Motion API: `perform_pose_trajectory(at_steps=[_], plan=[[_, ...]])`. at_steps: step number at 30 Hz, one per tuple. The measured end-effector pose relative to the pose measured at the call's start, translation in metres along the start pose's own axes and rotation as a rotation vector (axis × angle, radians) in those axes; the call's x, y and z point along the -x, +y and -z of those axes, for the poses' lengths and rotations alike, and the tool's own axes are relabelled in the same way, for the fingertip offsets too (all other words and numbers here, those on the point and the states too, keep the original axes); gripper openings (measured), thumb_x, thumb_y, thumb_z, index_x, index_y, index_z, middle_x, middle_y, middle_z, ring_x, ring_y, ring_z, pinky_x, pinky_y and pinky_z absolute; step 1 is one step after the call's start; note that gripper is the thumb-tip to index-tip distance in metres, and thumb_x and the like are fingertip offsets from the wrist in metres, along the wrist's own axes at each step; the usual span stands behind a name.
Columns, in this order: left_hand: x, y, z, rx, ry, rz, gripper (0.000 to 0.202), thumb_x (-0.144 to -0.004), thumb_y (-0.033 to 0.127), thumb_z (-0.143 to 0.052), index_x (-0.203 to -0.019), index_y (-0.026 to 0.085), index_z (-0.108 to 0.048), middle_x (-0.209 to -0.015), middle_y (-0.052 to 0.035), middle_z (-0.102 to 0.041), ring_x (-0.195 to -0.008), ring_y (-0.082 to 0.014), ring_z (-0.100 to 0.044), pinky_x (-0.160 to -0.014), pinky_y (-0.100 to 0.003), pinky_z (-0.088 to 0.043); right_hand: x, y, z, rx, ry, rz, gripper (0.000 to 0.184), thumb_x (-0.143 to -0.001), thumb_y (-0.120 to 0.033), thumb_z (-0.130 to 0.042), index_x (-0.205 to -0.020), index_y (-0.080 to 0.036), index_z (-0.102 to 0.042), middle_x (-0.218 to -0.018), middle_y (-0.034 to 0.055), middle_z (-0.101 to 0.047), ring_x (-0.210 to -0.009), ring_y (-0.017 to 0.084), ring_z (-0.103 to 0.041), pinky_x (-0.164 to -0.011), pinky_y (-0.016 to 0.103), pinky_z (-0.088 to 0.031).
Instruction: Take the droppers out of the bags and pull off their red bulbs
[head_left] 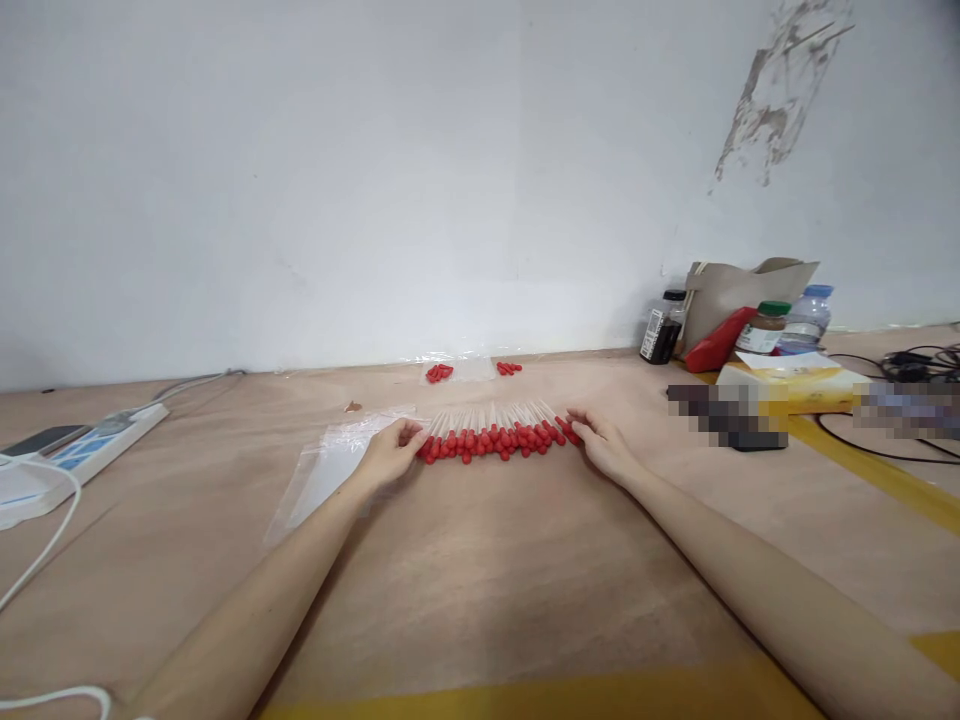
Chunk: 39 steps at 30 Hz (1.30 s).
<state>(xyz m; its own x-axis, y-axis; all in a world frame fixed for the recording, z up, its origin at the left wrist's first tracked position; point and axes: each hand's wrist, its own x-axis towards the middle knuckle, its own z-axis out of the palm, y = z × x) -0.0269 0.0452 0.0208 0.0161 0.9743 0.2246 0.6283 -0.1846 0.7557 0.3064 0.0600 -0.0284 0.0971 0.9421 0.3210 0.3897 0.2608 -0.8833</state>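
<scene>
Left hand (388,453) and right hand (606,447) bracket red-tipped sticks (495,440) fanned on the table (465,570), whether pinching any I cannot tell, apparently evening the row, which calls for light inward pressure.

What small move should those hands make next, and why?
Perhaps the left hand and right hand could ease gently inward: they sit at opposite ends of the wide row of thin white sticks with rounded red tips, whose tips lie unevenly, some jutting toward the person.
</scene>
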Motion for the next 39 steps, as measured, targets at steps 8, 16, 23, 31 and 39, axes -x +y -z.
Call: perform_pose_trajectory(at_steps=[8, 16, 23, 31, 39], plan=[[-0.006, -0.011, 0.0, -0.027, 0.071, -0.007, 0.038, -0.065, 0.049, -0.056, -0.087, 0.017, -0.058, -0.089, -0.0048, -0.063, -0.08, -0.0185, -0.059, -0.074, -0.03, -0.045, -0.004, 0.006, -0.007, -0.035, 0.078, -0.022, 0.033, -0.064, -0.033, -0.064, -0.09, -0.014, -0.058, -0.082, 0.0076, -0.064, -0.072, 0.016, -0.061, -0.069, 0.031, -0.051], [-0.004, 0.0, 0.002, -0.111, 0.254, -0.071, 0.034, -0.07, 0.042, -0.054, -0.092, 0.017, -0.058, -0.101, -0.0077, -0.058, -0.093, -0.0206, -0.055, -0.068, -0.029, -0.049, -0.007, 0.003, -0.009, -0.131, 0.141, -0.014, 0.026, -0.055, -0.026, -0.068, -0.078, -0.015, -0.062, -0.07, 0.0026, -0.062, -0.061, 0.013, -0.058, -0.06, 0.028, -0.05], [0.003, 0.012, 0.003, -0.141, 0.432, -0.251, 0.031, -0.072, 0.037, -0.055, -0.096, 0.017, -0.058, -0.1, -0.0077, -0.055, -0.096, -0.0206, -0.052, -0.074, -0.032, -0.048, -0.005, -0.011, -0.004, -0.353, 0.324, -0.083, 0.033, -0.056, -0.032, -0.067, -0.082, -0.015, -0.057, -0.07, 0.0014, -0.059, -0.063, 0.013, -0.059, -0.061, 0.028, -0.05], [0.05, 0.079, -0.034, 0.412, -0.205, -0.072, 0.037, -0.071, 0.049, -0.055, -0.087, 0.017, -0.064, -0.086, -0.005, -0.066, -0.081, -0.0191, -0.059, -0.076, -0.032, -0.046, 0.039, -0.07, -0.024, -0.643, 0.187, -0.056, 0.04, -0.051, -0.03, -0.076, -0.085, -0.018, -0.058, -0.077, 0.0, -0.06, -0.067, 0.011, -0.059, -0.068, 0.028, -0.051], [0.076, 0.077, -0.053, 0.569, -0.154, -0.055, 0.034, -0.08, 0.05, -0.043, -0.078, 0.017, -0.052, -0.072, -0.001, -0.059, -0.067, -0.0134, -0.058, -0.065, -0.027, -0.047, 0.089, -0.093, -0.048, -0.215, -0.172, 0.485, 0.022, -0.07, -0.03, -0.064, -0.089, -0.02, -0.059, -0.081, 0.0031, -0.061, -0.07, 0.014, -0.059, -0.065, 0.028, -0.051]])
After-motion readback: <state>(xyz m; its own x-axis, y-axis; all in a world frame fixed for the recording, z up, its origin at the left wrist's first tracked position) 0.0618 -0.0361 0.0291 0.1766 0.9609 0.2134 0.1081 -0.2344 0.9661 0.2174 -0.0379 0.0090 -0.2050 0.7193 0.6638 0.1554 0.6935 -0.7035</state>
